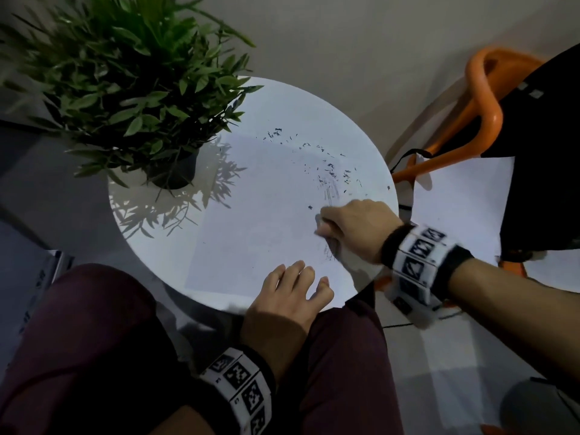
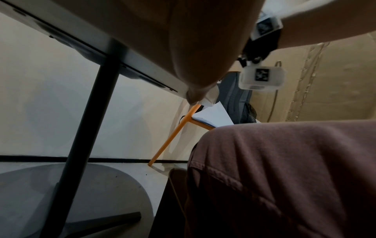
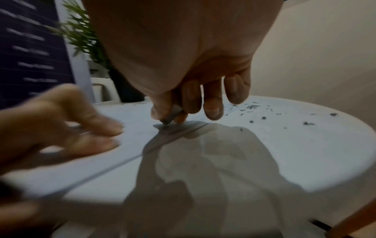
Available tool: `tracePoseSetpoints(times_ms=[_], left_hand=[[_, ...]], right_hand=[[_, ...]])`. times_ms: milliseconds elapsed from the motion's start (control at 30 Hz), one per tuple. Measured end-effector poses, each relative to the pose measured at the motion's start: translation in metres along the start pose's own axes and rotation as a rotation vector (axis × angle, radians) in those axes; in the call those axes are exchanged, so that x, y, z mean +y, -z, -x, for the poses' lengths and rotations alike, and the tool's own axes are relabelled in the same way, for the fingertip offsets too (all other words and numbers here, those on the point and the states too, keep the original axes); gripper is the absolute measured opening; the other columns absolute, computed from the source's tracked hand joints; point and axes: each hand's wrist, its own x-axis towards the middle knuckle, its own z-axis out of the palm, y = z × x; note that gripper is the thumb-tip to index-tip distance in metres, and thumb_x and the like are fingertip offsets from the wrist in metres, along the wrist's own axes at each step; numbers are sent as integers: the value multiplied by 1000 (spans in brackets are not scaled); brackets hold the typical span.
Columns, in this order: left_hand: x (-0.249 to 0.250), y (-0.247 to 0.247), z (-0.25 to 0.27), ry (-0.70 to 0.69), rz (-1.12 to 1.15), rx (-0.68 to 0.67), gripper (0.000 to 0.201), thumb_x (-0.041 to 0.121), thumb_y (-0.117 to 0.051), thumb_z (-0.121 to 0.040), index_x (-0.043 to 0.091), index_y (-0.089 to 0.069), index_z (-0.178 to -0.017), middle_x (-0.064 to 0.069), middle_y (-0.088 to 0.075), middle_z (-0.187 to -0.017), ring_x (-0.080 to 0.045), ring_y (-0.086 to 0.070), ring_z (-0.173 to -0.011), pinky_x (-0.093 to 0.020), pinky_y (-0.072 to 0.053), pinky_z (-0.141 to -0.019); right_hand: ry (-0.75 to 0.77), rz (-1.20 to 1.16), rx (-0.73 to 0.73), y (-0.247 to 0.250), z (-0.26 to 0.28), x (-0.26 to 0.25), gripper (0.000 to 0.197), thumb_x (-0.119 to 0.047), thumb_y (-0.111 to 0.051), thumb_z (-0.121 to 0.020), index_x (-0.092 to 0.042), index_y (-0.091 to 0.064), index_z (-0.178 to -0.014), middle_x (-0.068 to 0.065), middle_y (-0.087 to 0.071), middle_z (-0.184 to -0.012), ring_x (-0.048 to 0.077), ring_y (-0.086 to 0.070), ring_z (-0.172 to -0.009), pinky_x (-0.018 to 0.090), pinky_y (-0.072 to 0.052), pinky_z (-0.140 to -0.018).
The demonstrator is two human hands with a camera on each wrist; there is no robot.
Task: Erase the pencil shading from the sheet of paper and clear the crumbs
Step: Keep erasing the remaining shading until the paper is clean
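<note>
A white sheet of paper (image 1: 251, 221) lies on the round white table (image 1: 282, 102). Pencil shading (image 1: 332, 191) remains near the sheet's right edge, with more (image 3: 177, 128) under my right hand. Dark eraser crumbs (image 1: 326, 164) are scattered beyond it toward the table's far right. My right hand (image 1: 351, 227) pinches a small white eraser (image 3: 173, 113) between thumb and fingers, its dirty tip pressed on the shading. My left hand (image 1: 295, 287) rests flat on the sheet's near edge with fingers spread, holding the paper down. The left wrist view shows only the table's underside and my knee.
A potted green plant (image 1: 135, 89) stands on the table's far left. An orange chair (image 1: 483, 120) with loose white sheets (image 1: 461, 196) and a dark bag sits to the right. A crumpled white tissue (image 3: 213, 161) lies at the table's near right edge. My knees are under the table.
</note>
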Motion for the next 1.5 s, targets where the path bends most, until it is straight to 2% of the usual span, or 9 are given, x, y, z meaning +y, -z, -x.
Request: tracePoseSetpoints(times_ms=[167,333,467,567,633,867,967,1300,1500], left_hand=[[2,0,-2,24,29,51,31,4,-46,-88,17,-69,-104,-9,-67,-101,-29,-58,-107,-38,-38,-90],[3,0,0,20,41,33,33,3,-44,-89,18,-70,-104,-9,-67,-102,-29,-60,-107,-39,-39,-90],[3,1,0,32,51,9,36,3,-39,-91,19,-68,-105,-8,-68,-103,-28,-63,-106,-39,-39,-93],[3,1,-1,31,68,0,41,3,-31,-96,18,-68,-105,-9,-68,-103,-28,-61,-107,-40,-39,-93],[3,2,-1,29,81,1,44,5,-27,-99,18,-68,-104,-10,-68,-101,-28,-62,-106,-40,-39,-92],[3,1,-2,37,68,26,40,4,-22,-101,18,-59,-108,-10,-69,-101,-28,-65,-103,-39,-38,-89],[3,0,-3,42,64,47,38,2,-24,-102,18,-59,-107,-9,-69,-99,-28,-66,-101,-39,-38,-89],[3,0,-4,38,45,64,38,3,-27,-102,18,-60,-107,-8,-70,-100,-27,-68,-100,-38,-39,-87],[3,-1,-4,32,29,72,40,2,-30,-102,19,-66,-103,-8,-70,-99,-26,-68,-99,-38,-39,-86]], right_hand=[[62,85,-16,-3,14,-4,25,-52,-34,-100,-35,-52,-108,-2,-66,-88,28,-62,-79,31,-32,-63],[-151,34,36,6,-42,25,21,-44,-40,-97,-30,-53,-91,-2,-61,-79,30,-54,-74,32,-37,-64],[-175,-673,33,11,-33,25,33,-35,-43,-104,-23,-46,-73,2,-61,-72,24,-59,-74,34,-41,-69],[-261,-1465,-159,13,3,6,34,-29,-39,-105,-9,-49,-79,30,-68,-94,33,-65,-74,38,-52,-66],[-281,-1639,-265,8,16,-1,35,-29,-35,-106,-6,-49,-82,34,-66,-103,35,-67,-75,35,-56,-68],[-299,-1659,-23,-2,1,0,32,-24,-44,-103,1,-60,-91,13,-66,-66,18,-57,-47,24,-43,-44],[-307,-1582,-12,-2,-9,5,31,-17,-43,-104,9,-59,-103,15,-58,-65,18,-52,-46,24,-37,-42],[-346,-1259,23,3,-16,10,28,-8,-42,-99,-10,-55,-75,-5,-27,-47,12,-17,-41,19,-16,-47],[-405,-1268,49,6,-31,14,26,-12,-45,-101,-13,-49,-75,-11,-33,-44,13,-20,-39,21,-16,-49]])
